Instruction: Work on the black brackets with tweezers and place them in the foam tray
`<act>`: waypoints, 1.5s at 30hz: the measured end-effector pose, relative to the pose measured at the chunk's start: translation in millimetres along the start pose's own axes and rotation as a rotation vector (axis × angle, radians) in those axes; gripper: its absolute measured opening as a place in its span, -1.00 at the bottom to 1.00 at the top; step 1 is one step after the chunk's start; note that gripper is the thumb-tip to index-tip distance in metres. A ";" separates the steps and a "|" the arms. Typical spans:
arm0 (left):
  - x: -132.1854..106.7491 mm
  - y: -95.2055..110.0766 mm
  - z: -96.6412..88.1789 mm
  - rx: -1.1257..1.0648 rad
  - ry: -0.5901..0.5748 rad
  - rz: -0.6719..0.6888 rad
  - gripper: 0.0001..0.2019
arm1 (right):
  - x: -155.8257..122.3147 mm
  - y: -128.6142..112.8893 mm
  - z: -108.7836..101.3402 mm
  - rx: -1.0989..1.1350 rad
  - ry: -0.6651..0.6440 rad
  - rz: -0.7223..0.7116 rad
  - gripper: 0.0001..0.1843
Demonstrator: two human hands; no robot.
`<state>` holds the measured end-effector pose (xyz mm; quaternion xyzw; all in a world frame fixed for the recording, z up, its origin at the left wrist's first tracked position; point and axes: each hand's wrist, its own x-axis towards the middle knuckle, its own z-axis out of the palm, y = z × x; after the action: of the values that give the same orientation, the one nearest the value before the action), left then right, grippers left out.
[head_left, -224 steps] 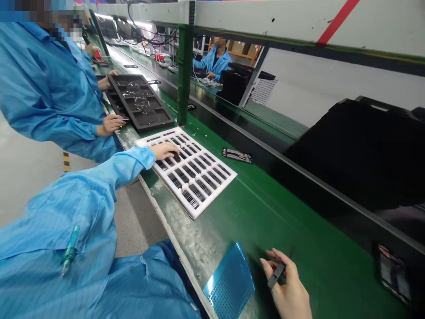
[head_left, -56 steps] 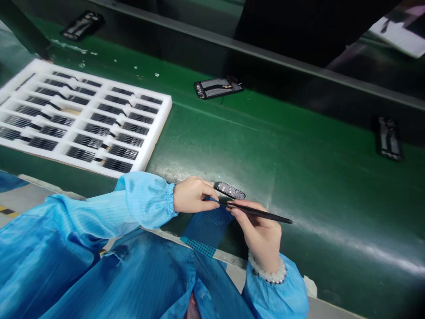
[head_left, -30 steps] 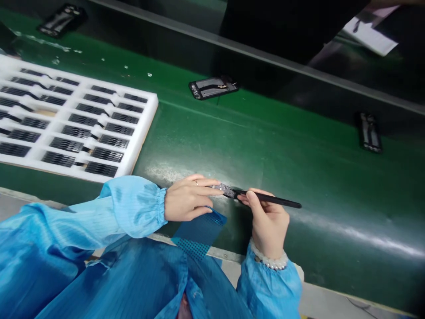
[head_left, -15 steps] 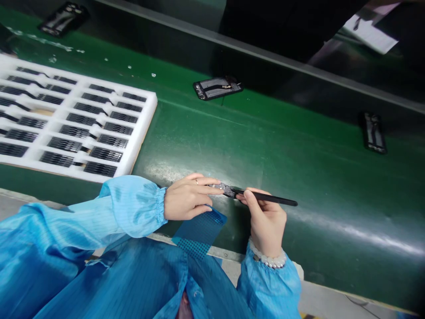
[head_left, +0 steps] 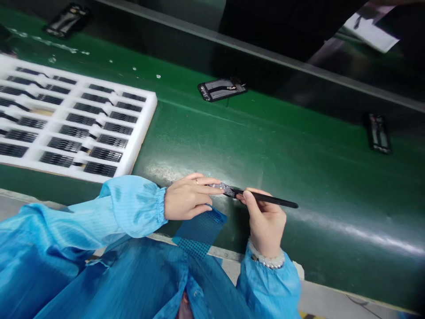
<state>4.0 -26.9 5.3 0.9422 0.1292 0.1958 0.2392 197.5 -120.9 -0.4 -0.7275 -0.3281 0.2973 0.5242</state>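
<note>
My left hand (head_left: 189, 197) rests low over the green surface, its fingers gripping a small grey circuit board (head_left: 228, 189) and covering the board's left end. The thumb lies at the upper edge of a blue sheet with rows of dark dots (head_left: 199, 230); I cannot tell whether it pinches the sheet. My right hand (head_left: 267, 217) is closed around black tweezers (head_left: 275, 199), thumb on top. Their tip points left and meets the board's right end; the exact contact is too small to make out.
A white foam tray (head_left: 151, 108) with several black ribbed parts in its slots stands at left. Open phone bodies lie farther back: one at back left (head_left: 67, 21), one mid-back (head_left: 222, 89), one at right (head_left: 379, 133). A grey rail (head_left: 265, 51) runs behind the green surface (head_left: 332, 186).
The three phone bodies and the small clear bits at the back have shifted slightly right. Both hands, the board and the foam tray stay nearly in place.
</note>
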 end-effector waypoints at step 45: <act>0.6 -16.7 5.7 0.020 0.022 -0.148 -0.81 | 22.0 -0.3 3.3 -0.273 -0.436 -0.452 -0.72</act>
<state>4.5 -14.7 -7.5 0.9303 0.2029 0.1866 0.2420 208.3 -101.5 -3.0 -0.6192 -0.6219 0.2756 0.3923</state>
